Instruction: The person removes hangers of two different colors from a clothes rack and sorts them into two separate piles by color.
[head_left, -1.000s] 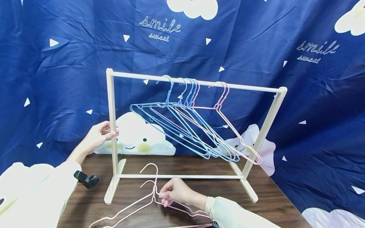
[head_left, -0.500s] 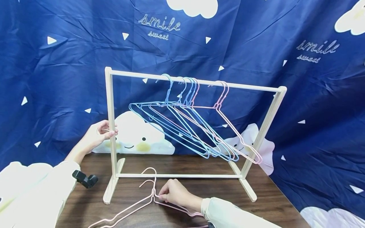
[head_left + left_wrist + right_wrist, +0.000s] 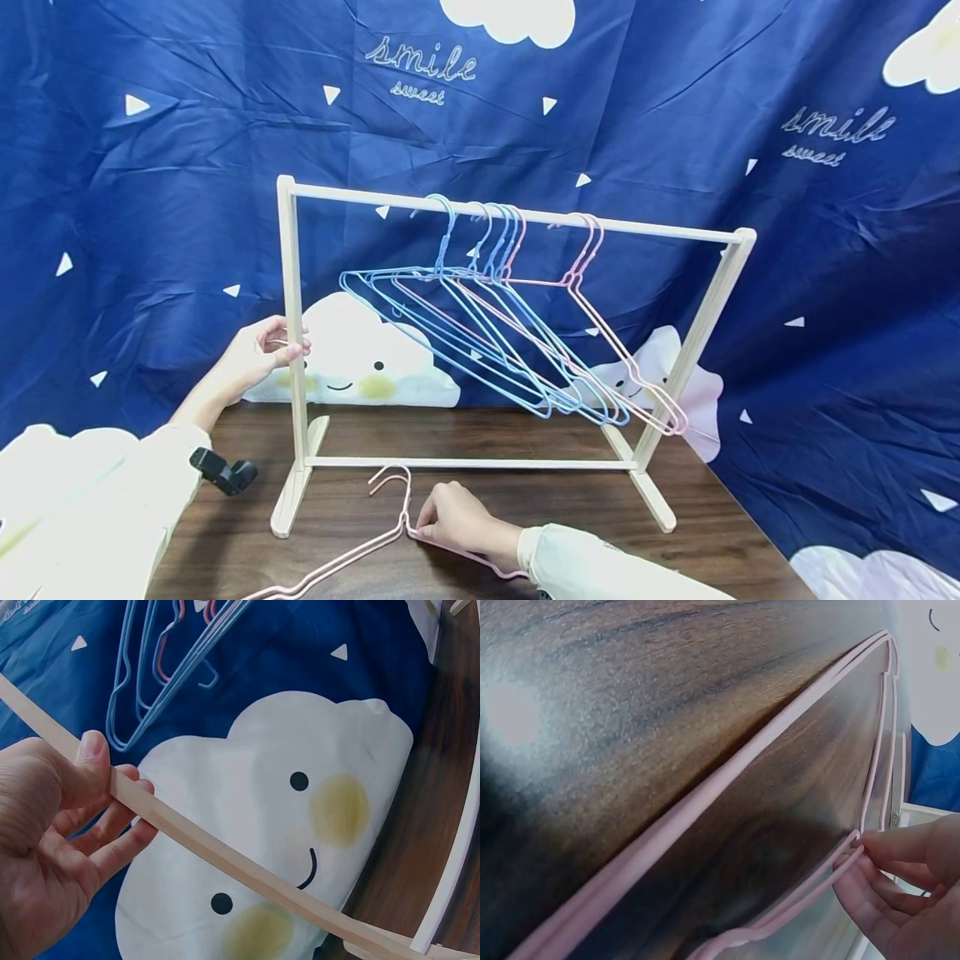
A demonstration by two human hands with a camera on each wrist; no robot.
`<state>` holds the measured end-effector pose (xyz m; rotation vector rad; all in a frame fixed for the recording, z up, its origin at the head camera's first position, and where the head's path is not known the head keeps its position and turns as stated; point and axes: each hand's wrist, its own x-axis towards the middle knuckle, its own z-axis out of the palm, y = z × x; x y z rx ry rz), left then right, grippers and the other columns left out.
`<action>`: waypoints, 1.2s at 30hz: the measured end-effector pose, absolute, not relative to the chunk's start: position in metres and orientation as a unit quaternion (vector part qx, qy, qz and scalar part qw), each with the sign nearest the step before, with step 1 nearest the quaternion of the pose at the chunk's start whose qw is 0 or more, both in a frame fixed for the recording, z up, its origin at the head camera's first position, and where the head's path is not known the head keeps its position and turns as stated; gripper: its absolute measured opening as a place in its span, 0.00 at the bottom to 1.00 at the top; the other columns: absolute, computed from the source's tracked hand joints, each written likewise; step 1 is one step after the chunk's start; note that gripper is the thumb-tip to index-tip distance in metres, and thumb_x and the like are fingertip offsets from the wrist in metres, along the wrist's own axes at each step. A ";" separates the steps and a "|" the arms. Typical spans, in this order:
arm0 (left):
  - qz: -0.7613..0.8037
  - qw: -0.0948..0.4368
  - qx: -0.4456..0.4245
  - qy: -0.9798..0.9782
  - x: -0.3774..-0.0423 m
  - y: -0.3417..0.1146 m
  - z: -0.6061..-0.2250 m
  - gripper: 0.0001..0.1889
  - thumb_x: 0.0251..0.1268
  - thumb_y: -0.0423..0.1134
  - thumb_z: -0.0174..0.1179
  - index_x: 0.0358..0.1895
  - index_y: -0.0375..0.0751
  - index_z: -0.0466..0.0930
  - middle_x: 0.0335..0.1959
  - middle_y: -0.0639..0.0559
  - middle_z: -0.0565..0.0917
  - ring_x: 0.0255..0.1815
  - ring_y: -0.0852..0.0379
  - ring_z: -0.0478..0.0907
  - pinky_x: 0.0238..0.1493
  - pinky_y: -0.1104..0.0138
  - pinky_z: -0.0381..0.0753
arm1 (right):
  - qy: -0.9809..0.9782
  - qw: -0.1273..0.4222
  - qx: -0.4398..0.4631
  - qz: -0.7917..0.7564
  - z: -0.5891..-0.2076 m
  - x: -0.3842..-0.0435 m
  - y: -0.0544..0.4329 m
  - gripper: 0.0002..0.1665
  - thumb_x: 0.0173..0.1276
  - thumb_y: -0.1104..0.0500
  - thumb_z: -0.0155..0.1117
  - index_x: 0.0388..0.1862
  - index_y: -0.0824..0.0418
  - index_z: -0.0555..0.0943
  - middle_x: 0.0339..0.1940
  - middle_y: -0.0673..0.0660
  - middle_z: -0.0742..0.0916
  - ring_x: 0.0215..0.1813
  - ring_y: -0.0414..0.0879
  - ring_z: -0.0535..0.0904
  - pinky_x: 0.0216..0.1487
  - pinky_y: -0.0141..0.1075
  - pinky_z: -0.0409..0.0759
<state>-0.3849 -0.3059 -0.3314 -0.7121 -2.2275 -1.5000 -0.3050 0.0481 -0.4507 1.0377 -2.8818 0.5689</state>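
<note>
Two thin pink wire hangers (image 3: 348,559) lie nearly one on the other low in the head view, hooks pointing left. My right hand (image 3: 459,521) pinches them just right of the hook's neck. In the right wrist view, thumb and fingertips meet on the pink hangers (image 3: 705,791) at a corner of the wire, close over the wood. My left hand (image 3: 258,350) grips the left post of a pale wooden rack (image 3: 293,275). The left wrist view shows its thumb on one side of the post (image 3: 225,853) and the fingers curled behind.
Several blue hangers (image 3: 443,252) hang from the rack's top rail, with pink hangers (image 3: 604,327) among them and to their right. The rack stands on a dark wooden table (image 3: 510,442), its low crossbar (image 3: 525,464) just beyond the right hand. A blue cloth (image 3: 187,208) hangs behind.
The two pink hangers have come together, the farther hook sinking toward the nearer one. My right hand has moved slightly down and left. The left hand still holds the post.
</note>
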 end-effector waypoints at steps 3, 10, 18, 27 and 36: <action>-0.530 0.183 -0.253 -0.788 -0.385 -0.305 -0.330 0.16 0.71 0.26 0.60 0.57 0.21 0.73 0.37 0.75 0.86 0.40 0.72 0.86 0.43 0.80 0.81 | -0.929 0.017 0.328 0.173 -0.452 -0.304 0.048 0.07 0.54 0.59 0.79 0.19 0.51 0.90 0.18 0.41 0.87 0.21 0.27 0.68 0.25 0.20 0.66; -0.534 0.185 -0.255 -0.784 -0.386 -0.303 -0.329 0.16 0.70 0.25 0.60 0.56 0.19 0.71 0.37 0.73 0.87 0.40 0.72 0.86 0.42 0.80 0.82 | -0.935 0.027 0.318 0.151 -0.453 -0.303 0.045 0.09 0.49 0.59 0.81 0.16 0.50 0.88 0.14 0.40 0.85 0.19 0.28 0.66 0.22 0.20 0.64; -0.539 0.184 -0.254 -0.782 -0.386 -0.303 -0.331 0.16 0.70 0.25 0.59 0.56 0.19 0.71 0.37 0.72 0.87 0.40 0.70 0.87 0.42 0.79 0.82 | -0.940 0.032 0.309 0.138 -0.455 -0.303 0.044 0.10 0.48 0.58 0.81 0.15 0.49 0.87 0.14 0.39 0.83 0.20 0.29 0.68 0.22 0.22 0.64; -0.532 0.190 -0.253 -0.786 -0.384 -0.305 -0.332 0.14 0.70 0.25 0.60 0.55 0.24 0.74 0.37 0.71 0.88 0.40 0.71 0.87 0.43 0.80 0.81 | -0.944 0.026 0.309 0.114 -0.450 -0.299 0.043 0.07 0.50 0.56 0.81 0.20 0.48 0.89 0.18 0.39 0.85 0.22 0.29 0.71 0.23 0.24 0.67; -0.530 0.182 -0.242 -0.792 -0.384 -0.305 -0.332 0.14 0.70 0.27 0.61 0.55 0.24 0.73 0.37 0.70 0.88 0.39 0.72 0.87 0.42 0.79 0.82 | -0.929 0.019 0.363 0.063 -0.404 -0.290 0.053 0.04 0.57 0.51 0.77 0.31 0.48 0.91 0.20 0.38 0.84 0.24 0.27 0.72 0.25 0.21 0.68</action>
